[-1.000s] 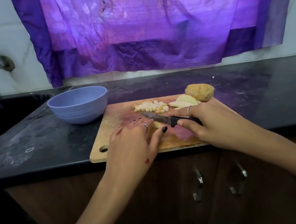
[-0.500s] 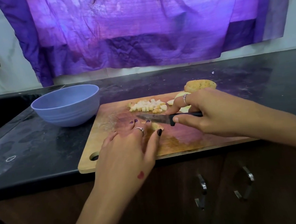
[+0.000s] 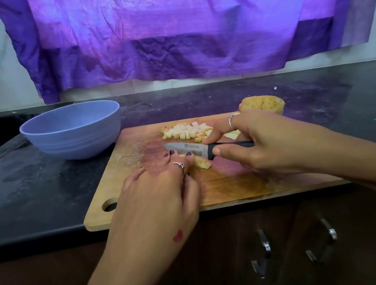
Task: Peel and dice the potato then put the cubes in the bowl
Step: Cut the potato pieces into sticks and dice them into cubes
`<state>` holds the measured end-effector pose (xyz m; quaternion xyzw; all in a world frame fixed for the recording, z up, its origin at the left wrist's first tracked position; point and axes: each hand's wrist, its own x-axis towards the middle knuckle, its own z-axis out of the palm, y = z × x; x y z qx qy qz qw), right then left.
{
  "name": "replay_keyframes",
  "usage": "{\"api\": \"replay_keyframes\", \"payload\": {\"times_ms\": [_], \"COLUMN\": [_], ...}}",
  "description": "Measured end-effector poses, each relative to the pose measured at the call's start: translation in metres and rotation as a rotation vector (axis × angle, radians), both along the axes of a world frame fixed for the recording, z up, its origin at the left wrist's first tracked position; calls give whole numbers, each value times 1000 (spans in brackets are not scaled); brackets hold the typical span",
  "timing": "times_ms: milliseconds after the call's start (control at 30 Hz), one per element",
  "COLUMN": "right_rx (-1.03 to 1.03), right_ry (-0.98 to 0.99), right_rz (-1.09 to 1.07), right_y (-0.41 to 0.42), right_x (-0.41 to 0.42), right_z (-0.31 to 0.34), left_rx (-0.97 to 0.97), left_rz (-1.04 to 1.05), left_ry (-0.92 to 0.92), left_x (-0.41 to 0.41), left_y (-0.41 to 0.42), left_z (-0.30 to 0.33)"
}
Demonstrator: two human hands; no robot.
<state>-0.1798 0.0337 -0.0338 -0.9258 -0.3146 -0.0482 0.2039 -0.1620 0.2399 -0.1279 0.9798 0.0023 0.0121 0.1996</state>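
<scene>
Across the dark counter (image 3: 316, 96) the view has slid to the right over the last second, so the tap is almost gone at the left edge; the things themselves lie as they did

On the wooden cutting board (image 3: 244, 182) we see the same layout as a moment ago, with the blue bowl (image 3: 72, 131) just off its far left corner, not yet holding any cubes that we can see

At the far right corner sits the unpeeled potato piece (image 3: 262, 105), untouched, so we judge a good share of the work is left

Our right hand (image 3: 270, 143) is closed around the black handle of the knife (image 3: 187, 148), forefinger stretched forward; the blade has come slightly towards us since half a second ago and now lies across the strip

Our left hand (image 3: 162, 191) has drawn its thumb in, and its curled fingertips pinch the potato strip (image 3: 202, 163) down against the board, just beside the blade

The pile of diced cubes (image 3: 188, 130) at the far edge looks no bigger than before, with peeled slices (image 3: 233, 134) half hidden behind our right hand

We judge the dicing is mid-way: another cut is being lined up, and the transfer to the bowl has not begun
</scene>
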Motion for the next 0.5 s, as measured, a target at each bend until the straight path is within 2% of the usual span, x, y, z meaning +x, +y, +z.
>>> {"api": "replay_keyframes", "payload": {"times_ms": [33,67,100,133,167,233,300,500], "right_rx": [-21,-42,-64,-80,-95,-131,-161,-201], "right_ry": [-21,-49,-77,-99,-112,-128,-149,-213], "right_rz": [-9,-20,-25,-25,-23,-19,-24,-41], "right_y": [4,7,9,11,12,13,12,5], "right_x": [1,3,4,4,5,2,-1,-16], "right_z": [1,2,3,3,4,6,8,8], "left_rx": [-10,58,91,87,157,302,405,472], "left_rz": [27,-16,-56,5,-10,-52,-40,-95], "left_ry": [3,-44,-206,-381,-459,-361,-272,-284], "left_x": [8,5,-12,-31,-55,-89,-81,-82], "left_y": [4,3,-2,-19,-30,-35,-39,-46], "left_z": [-6,-3,10,27,43,55,64,74]}}
